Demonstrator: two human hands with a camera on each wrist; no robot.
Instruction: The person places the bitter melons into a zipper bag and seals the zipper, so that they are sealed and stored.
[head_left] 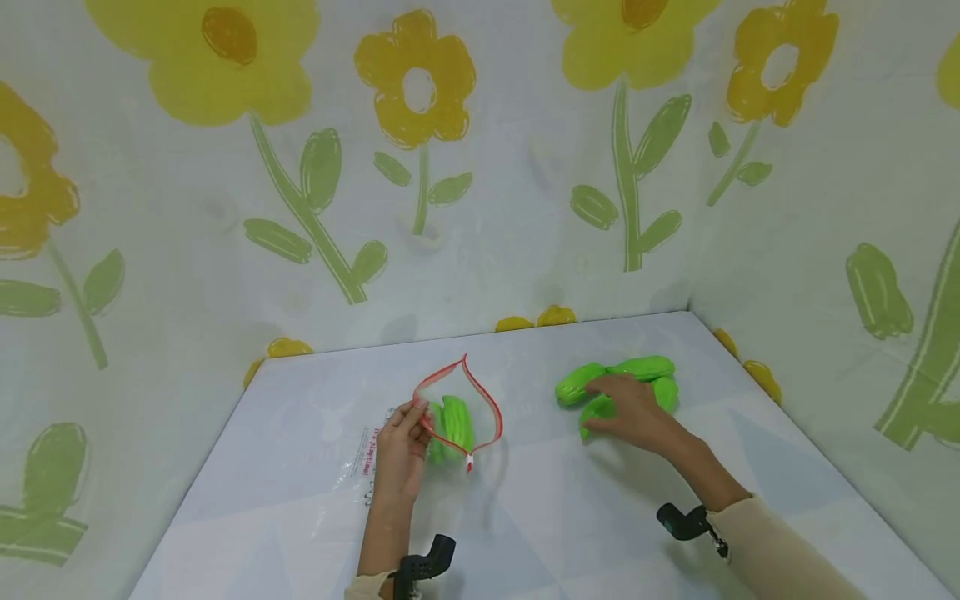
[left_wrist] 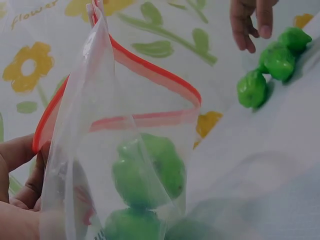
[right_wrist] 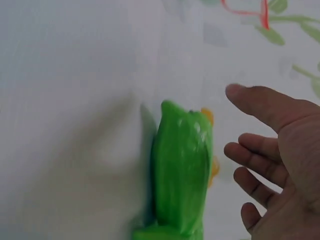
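My left hand [head_left: 401, 454] pinches the side of a clear zip bag [head_left: 500, 421] by its red-edged mouth, which gapes in a loop. Inside the bag lie several shiny green, ridged gourd-like vegetables [left_wrist: 142, 175], seen through the plastic in the left wrist view. On the right of the table is a cluster of more green gourds [head_left: 645, 367]. Over this group hovers my right hand [head_left: 633, 412], partly covering it, thumb and fingers apart. In the right wrist view, one gourd [right_wrist: 182, 170] stands out beside the hand [right_wrist: 285, 155], with nothing in its grasp.
The white table [head_left: 525, 517] backs onto a wall cloth [head_left: 510, 208] printed with yellow flowers, which also runs along both sides. Printed lettering [head_left: 369, 454] shows on the clear plastic left of the left hand. A black wrist mount [head_left: 682, 522] sits at the right sleeve.
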